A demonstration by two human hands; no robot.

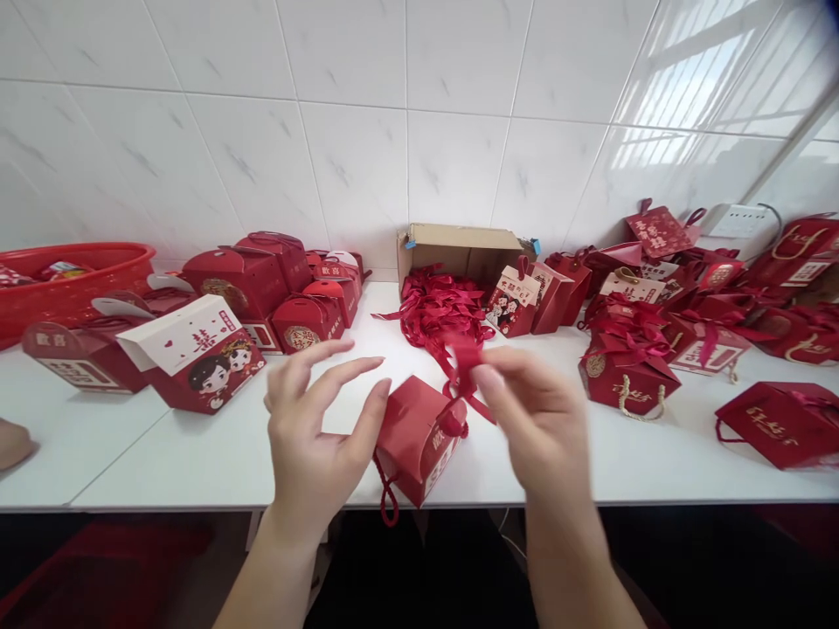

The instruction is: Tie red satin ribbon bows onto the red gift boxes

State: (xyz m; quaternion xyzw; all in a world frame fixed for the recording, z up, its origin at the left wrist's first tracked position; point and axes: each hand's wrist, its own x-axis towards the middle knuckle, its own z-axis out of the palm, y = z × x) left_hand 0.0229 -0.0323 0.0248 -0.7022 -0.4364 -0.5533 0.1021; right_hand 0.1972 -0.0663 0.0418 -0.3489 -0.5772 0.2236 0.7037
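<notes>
Red ribbon (465, 362) was pinched between the thumb and fingers of your right hand (547, 411), blurred there, above the far right part of a small red box (410, 428). That box sat before you near the front edge of the white table (190, 463), its looped red cord (389, 502) hanging over the edge. Your left hand (315, 432) had its fingers spread apart with nothing between them; its thumb was right by the box's left side, though you couldn't tell whether it touched. Beyond the box, a heap of red ribbons (439, 306) spilled out of an open cardboard carton (459, 235) against the tiled wall (354, 166). To your left stood a white-topped box (213, 362) printed with cartoon figures, and to your right a red box with a rope handle (626, 376)
</notes>
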